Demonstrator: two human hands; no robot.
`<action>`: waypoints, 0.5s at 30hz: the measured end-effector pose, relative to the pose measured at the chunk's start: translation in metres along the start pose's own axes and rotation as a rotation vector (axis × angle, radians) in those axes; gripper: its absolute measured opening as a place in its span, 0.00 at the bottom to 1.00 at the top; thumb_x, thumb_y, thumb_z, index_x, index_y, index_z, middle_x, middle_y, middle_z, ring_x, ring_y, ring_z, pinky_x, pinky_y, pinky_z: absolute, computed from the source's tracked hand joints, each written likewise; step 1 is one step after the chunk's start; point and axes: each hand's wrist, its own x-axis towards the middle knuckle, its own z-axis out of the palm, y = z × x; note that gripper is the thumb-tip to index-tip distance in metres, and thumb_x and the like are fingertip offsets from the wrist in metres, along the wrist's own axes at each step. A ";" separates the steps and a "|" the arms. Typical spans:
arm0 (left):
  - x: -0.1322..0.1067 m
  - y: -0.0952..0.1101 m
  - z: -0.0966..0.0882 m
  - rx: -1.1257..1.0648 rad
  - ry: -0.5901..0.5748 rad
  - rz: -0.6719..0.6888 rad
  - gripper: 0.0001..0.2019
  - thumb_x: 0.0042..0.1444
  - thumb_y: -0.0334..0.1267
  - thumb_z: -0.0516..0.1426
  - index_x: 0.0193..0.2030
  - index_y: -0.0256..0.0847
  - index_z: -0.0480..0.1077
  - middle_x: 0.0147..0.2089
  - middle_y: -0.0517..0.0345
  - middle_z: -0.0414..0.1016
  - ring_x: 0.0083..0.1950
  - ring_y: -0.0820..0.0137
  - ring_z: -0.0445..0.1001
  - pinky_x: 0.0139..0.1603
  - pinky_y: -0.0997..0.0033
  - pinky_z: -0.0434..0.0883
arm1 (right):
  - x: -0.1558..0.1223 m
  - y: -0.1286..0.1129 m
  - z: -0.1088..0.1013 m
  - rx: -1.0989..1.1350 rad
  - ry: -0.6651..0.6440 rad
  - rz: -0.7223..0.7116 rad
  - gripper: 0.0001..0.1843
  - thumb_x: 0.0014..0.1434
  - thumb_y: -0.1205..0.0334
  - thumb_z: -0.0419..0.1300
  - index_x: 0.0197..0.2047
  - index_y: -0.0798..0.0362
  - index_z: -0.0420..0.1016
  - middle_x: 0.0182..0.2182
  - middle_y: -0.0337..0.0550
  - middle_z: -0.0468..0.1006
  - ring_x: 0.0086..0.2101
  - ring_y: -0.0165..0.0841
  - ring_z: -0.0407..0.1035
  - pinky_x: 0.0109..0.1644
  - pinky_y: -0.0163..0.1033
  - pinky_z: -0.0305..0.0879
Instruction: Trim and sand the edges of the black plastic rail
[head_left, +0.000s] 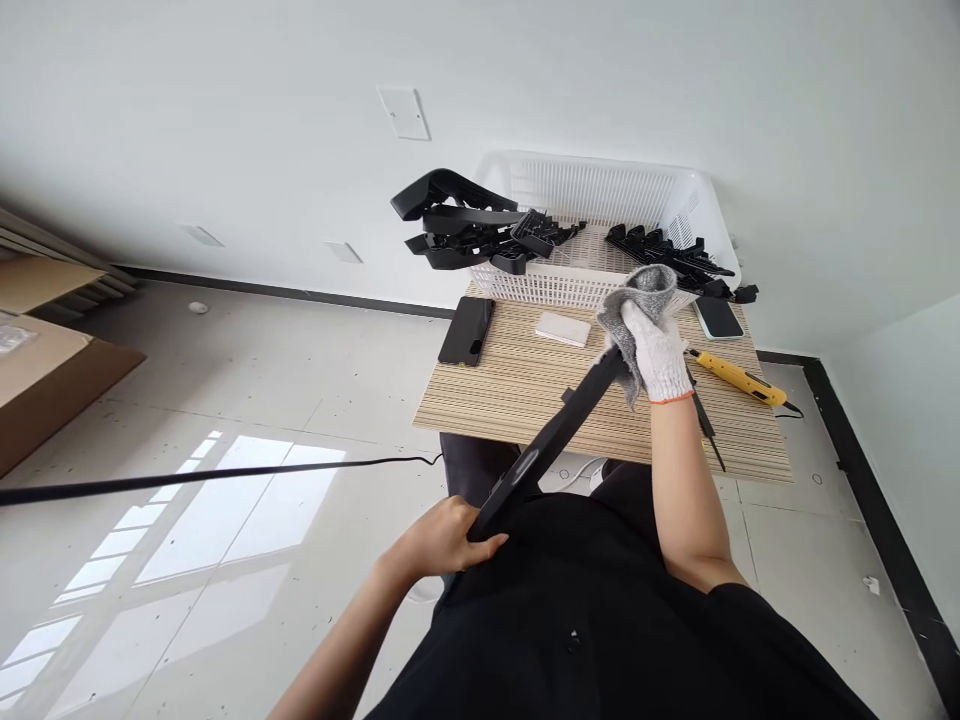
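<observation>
A long black plastic strip (559, 435) slants from my lap up over the table. My bare left hand (448, 535) is closed around its lower end, the thumb laid along one side. Near the upper end, my right hand (651, 350) wears a white knit glove with an orange cuff and grips a crumpled grey cloth (624, 305). That cloth is wrapped against the strip's top end, which it partly hides. A thin dark tool or strip (705, 425) lies on the table beside my right forearm.
The striped wooden table (465, 400) carries a white plastic basket (607, 170) with black plastic parts (480, 220) sticking out. Around it lie a black phone (467, 332), a small white box (562, 329), another phone (718, 318) and a yellow corded tool (739, 379). Cardboard boxes (52, 380) stand left.
</observation>
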 end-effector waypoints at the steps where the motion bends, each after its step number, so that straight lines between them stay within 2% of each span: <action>1: -0.004 -0.002 -0.001 0.009 0.000 -0.007 0.29 0.56 0.55 0.57 0.16 0.43 0.46 0.15 0.64 0.49 0.17 0.76 0.46 0.22 0.69 0.46 | -0.001 -0.002 -0.002 -0.037 -0.002 0.004 0.24 0.63 0.42 0.56 0.45 0.56 0.79 0.35 0.48 0.83 0.42 0.42 0.79 0.49 0.50 0.77; 3: -0.009 -0.004 -0.003 0.023 -0.006 -0.015 0.29 0.57 0.56 0.56 0.16 0.43 0.46 0.15 0.64 0.48 0.17 0.76 0.45 0.22 0.69 0.45 | -0.001 -0.005 -0.006 -0.185 0.068 -0.021 0.24 0.64 0.44 0.55 0.46 0.56 0.80 0.40 0.52 0.83 0.48 0.45 0.77 0.55 0.52 0.73; 6: -0.013 -0.006 -0.003 0.047 -0.004 -0.011 0.30 0.59 0.58 0.53 0.18 0.43 0.44 0.16 0.65 0.44 0.18 0.76 0.43 0.23 0.68 0.45 | -0.001 -0.005 -0.008 -0.512 0.205 -0.042 0.29 0.64 0.45 0.55 0.60 0.56 0.73 0.54 0.59 0.78 0.55 0.52 0.73 0.61 0.60 0.66; 8: -0.013 -0.006 -0.003 0.057 0.028 -0.003 0.29 0.62 0.59 0.49 0.19 0.43 0.43 0.16 0.65 0.42 0.19 0.76 0.42 0.24 0.68 0.45 | -0.001 -0.004 -0.008 -0.702 0.144 0.014 0.40 0.61 0.46 0.60 0.71 0.55 0.60 0.60 0.65 0.72 0.54 0.58 0.72 0.58 0.68 0.65; 10: -0.010 -0.005 -0.003 0.051 0.049 0.011 0.28 0.64 0.58 0.46 0.20 0.44 0.43 0.17 0.65 0.43 0.19 0.76 0.43 0.25 0.68 0.46 | -0.002 -0.007 -0.010 -0.812 0.033 0.054 0.51 0.56 0.49 0.66 0.76 0.53 0.48 0.62 0.68 0.68 0.54 0.62 0.71 0.55 0.71 0.66; 11: -0.008 -0.003 -0.004 0.045 0.050 0.025 0.27 0.65 0.57 0.45 0.21 0.43 0.43 0.18 0.65 0.44 0.20 0.75 0.44 0.25 0.68 0.47 | -0.004 -0.010 -0.012 -0.836 -0.002 0.050 0.54 0.54 0.50 0.67 0.76 0.52 0.47 0.63 0.68 0.67 0.54 0.62 0.70 0.54 0.71 0.66; 13: -0.001 0.003 -0.006 0.035 0.049 0.067 0.25 0.66 0.55 0.43 0.22 0.43 0.45 0.19 0.64 0.48 0.20 0.74 0.48 0.26 0.68 0.49 | -0.010 -0.018 -0.022 -0.840 -0.042 0.041 0.51 0.53 0.48 0.68 0.75 0.49 0.52 0.63 0.64 0.68 0.54 0.60 0.71 0.55 0.69 0.66; 15: 0.007 0.012 -0.010 0.025 0.052 0.113 0.22 0.67 0.52 0.43 0.25 0.43 0.49 0.21 0.62 0.55 0.21 0.73 0.53 0.27 0.69 0.52 | -0.017 -0.027 -0.038 -0.835 -0.069 0.081 0.38 0.57 0.44 0.64 0.69 0.44 0.65 0.59 0.55 0.74 0.52 0.55 0.73 0.57 0.66 0.66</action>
